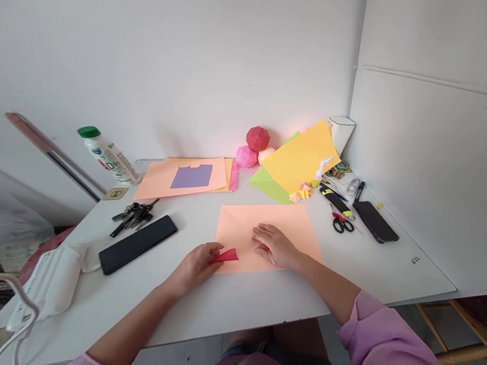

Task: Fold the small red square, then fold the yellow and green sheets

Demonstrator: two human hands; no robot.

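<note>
My left hand (pixel 193 266) pinches a red folded paper strip (pixel 225 256) between thumb and fingers, over the front left part of a peach paper sheet (pixel 238 223). On the same sheet, to the right, lies my right hand (pixel 276 246), its fingers bent and pointing left. A slim thing with red and pale parts (pixel 270 257) shows beneath that palm; its kind is mostly hidden. A gap of bare peach paper separates the two hands.
Scissors (pixel 342 223), a cutter (pixel 336 202), a glue bottle (pixel 319 174) and a phone (pixel 375 221) lie at right. Faceted paper balls (pixel 257 139) and yellow paper (pixel 302 157) stand behind. Keys (pixel 135 214), a black phone (pixel 138 244) and a white power strip (pixel 51 283) are left.
</note>
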